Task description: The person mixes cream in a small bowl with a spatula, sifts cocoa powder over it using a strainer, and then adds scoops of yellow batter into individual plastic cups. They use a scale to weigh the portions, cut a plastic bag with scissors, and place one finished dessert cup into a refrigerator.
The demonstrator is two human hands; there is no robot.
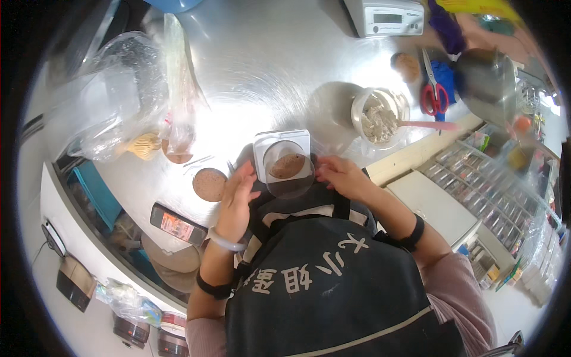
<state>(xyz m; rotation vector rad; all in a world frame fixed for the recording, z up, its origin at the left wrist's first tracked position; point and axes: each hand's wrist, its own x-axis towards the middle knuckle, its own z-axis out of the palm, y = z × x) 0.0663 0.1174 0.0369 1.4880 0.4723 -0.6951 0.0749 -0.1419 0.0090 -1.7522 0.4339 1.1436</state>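
A small white kitchen scale [300, 138] sits at the table edge before me. On it stands a clear round plastic tub [291, 189] with a brown speckled cake disc [288, 166] showing inside. Just left of the tub is my left hand [237, 199], open, fingers stretched and thumb apart. My right hand [345, 175] is at the tub's right side, its fingers loosely bent and nothing visible in them; whether the fingertips touch the tub, I cannot tell. Another brown cake disc [209, 184] lies left of my left hand.
Right of centre stands a bowl [360, 119] of greyish cream with a pink-handled spatula [425, 125]. Beyond it lie red-handled scissors [434, 98]. A phone [177, 224] rests at the left edge, near a whisk [144, 146] and plastic bags [113, 95]. A larger scale [386, 19] stands at the back.
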